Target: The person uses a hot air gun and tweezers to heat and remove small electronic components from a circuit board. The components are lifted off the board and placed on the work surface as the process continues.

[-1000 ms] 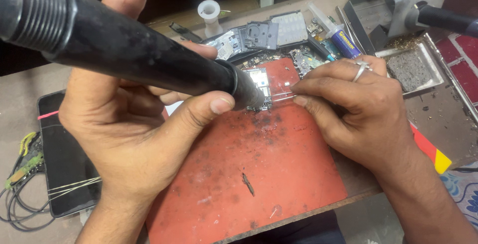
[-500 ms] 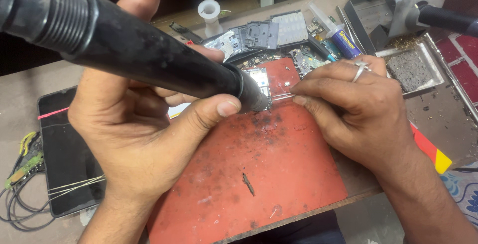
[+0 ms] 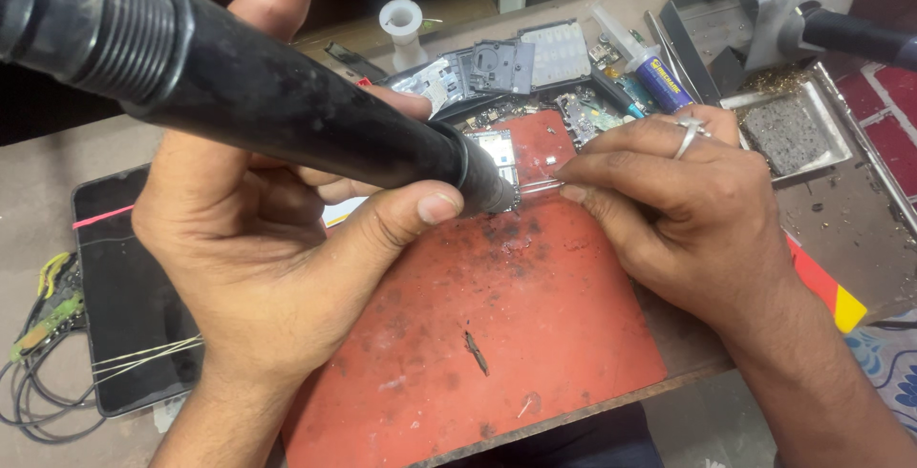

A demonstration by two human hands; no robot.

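Our left hand [image 3: 277,267] gripping black hot-air wand [image 3: 287,110], right hand [image 3: 688,210] pinching tweezers [image 3: 537,185], both over circuit board [image 3: 501,158] on red mat [image 3: 535,334].

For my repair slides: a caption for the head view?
Left hand aims black hot-air wand at circuit board; right hand holds tweezers.

The thick black tool [image 3: 267,105] runs out of the picture at the top left, so its far end cannot be seen, and its tip covers part of the small circuit board [image 3: 501,155] beneath it. The left hand [image 3: 258,258] hides the middle of the red mat [image 3: 516,334] and part of the dark phone [image 3: 124,306] (whose lower corner also slips behind the wrist). The tweezers [image 3: 537,184] are mostly buried inside the right hand [image 3: 688,210], whose forearm is cut off at the bottom right corner.
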